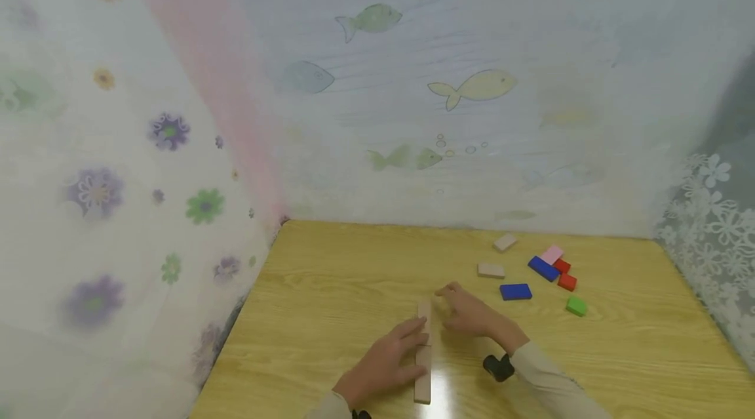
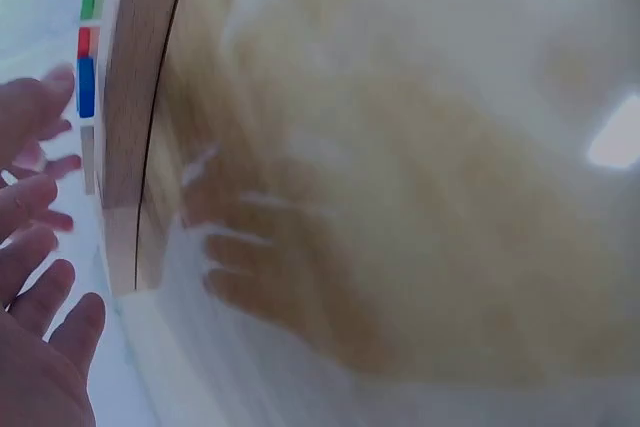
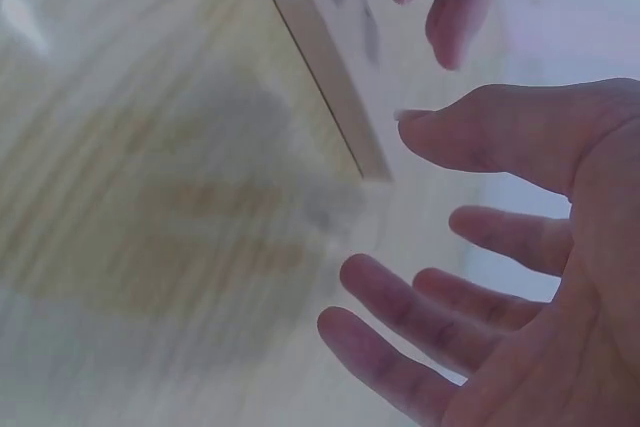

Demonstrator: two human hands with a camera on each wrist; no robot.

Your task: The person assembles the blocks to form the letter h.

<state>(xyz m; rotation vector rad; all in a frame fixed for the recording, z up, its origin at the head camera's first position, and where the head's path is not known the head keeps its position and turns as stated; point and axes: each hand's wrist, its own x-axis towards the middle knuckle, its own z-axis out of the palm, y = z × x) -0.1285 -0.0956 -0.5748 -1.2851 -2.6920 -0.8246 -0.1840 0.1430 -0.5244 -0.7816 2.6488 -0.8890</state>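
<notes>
Two plain wooden blocks lie end to end in a row on the table: the near block (image 1: 422, 389) and the far block (image 1: 424, 309). My left hand (image 1: 385, 361) is at the row's left side, fingers spread, its fingertips overlapping the blocks in the head view. To the right of the far block is my right hand (image 1: 468, 314), its fingers loosely extended and nothing in its grasp. The right wrist view shows that hand (image 3: 510, 277) with thumb and fingers apart, beside the row's end (image 3: 345, 97). In the left wrist view, the left fingers (image 2: 78, 332) are relaxed beside the wood.
At the back right lie loose blocks: two wooden ones (image 1: 491, 271), two blue ones (image 1: 516, 292), two red ones (image 1: 567, 282), a pink one (image 1: 552, 254) and a green one (image 1: 576, 305). Patterned curtains (image 1: 354, 196) border the wooden table (image 1: 330, 275) at the back and sides.
</notes>
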